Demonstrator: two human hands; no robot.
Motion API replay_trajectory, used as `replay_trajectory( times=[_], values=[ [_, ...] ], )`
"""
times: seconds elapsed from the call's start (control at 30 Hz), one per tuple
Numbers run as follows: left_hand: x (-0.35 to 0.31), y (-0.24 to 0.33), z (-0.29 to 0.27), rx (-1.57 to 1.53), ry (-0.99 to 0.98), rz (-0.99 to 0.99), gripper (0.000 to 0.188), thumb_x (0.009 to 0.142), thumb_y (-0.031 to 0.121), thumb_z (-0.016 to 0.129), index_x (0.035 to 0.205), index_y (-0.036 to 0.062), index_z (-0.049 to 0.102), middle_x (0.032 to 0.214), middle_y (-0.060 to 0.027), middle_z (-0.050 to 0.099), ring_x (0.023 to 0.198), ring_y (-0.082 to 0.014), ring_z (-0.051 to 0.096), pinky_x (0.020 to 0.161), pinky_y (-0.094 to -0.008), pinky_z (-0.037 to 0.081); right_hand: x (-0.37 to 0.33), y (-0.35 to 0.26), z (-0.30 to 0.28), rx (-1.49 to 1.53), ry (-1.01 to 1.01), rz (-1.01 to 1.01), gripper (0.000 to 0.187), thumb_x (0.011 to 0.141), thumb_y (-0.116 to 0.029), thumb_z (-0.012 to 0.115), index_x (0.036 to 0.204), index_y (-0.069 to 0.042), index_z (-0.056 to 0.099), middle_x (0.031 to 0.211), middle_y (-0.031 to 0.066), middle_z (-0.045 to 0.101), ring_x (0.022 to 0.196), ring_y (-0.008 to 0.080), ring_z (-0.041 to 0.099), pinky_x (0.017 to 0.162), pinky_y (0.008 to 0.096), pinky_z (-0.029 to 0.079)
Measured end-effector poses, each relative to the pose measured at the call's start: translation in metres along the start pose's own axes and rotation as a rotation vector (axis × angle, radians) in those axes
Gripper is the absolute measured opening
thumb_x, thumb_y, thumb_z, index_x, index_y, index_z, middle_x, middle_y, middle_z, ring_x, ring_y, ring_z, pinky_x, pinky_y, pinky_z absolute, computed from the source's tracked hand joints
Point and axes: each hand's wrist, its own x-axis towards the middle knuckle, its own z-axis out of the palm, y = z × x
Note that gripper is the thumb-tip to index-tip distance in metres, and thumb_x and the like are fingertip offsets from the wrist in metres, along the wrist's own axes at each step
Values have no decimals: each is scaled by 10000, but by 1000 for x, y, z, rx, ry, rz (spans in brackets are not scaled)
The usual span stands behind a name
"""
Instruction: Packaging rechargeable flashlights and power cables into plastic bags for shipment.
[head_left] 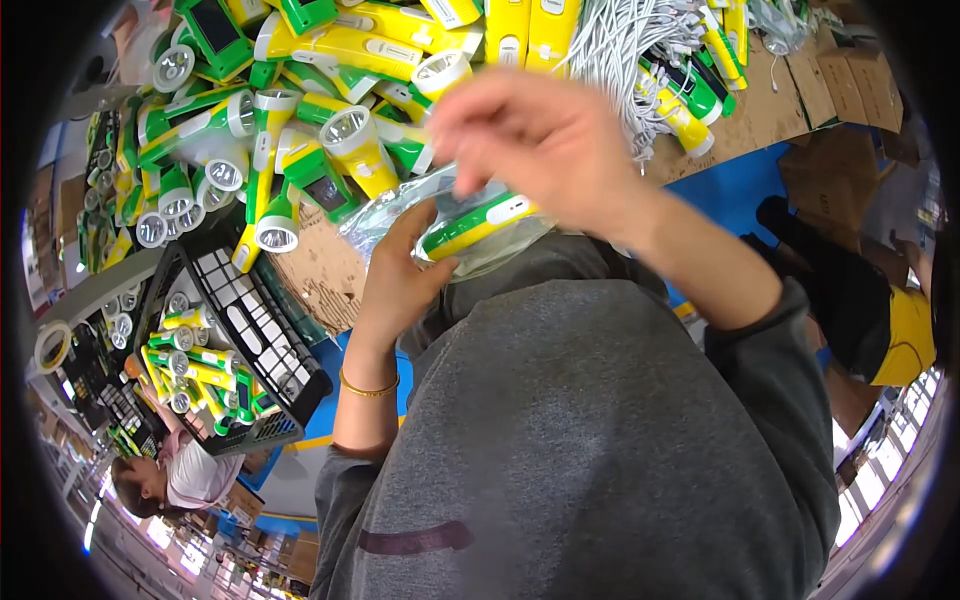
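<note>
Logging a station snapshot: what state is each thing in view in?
Left hand: thumb and fingers around one end of the bagged flashlight.
Right hand: raised, motion-blurred, fingers loosely curled, holding nothing visible.
Bagged flashlight: inside the clear bag, lying aslant.
Clear bag: crumpled; sealed or not, can't tell.
Flashlight pile: loose, jumbled, mostly unbagged.
White cables: heaped, tangled.
Black crate: open-topped, holding flashlights.

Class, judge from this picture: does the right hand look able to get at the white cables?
Probably yes: the right hand looks empty, though blurred, and the white cables lie near it, mostly uncovered.
</note>
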Motion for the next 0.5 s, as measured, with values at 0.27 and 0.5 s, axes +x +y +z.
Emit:
replay_trajectory(
  times=[0.27, 0.5],
  values=[
    [2, 7, -1, -165, -106, -135, 707, 753, -66, 695, 1403, -28, 420, 1398, -129, 488, 1327, -255, 454, 1059, -332, 383, -50, 50, -24, -1375, -830, 301, 46, 761, -60, 632, 777, -21, 652, 839, 108, 648, 730, 220, 661, 615, 336, 522],
    [5, 1, -5, -6, -35, 18, 634, 744, 27, 715, 1332, -42, 490, 1319, -213, 556, 1243, -299, 537, 1028, -356, 426, -66, 41, -47, -1262, -521, -97, 86, 747, -161, 641, 783, -86, 620, 795, 90, 593, 789, 272, 635, 574, 417, 503]
  ],
)
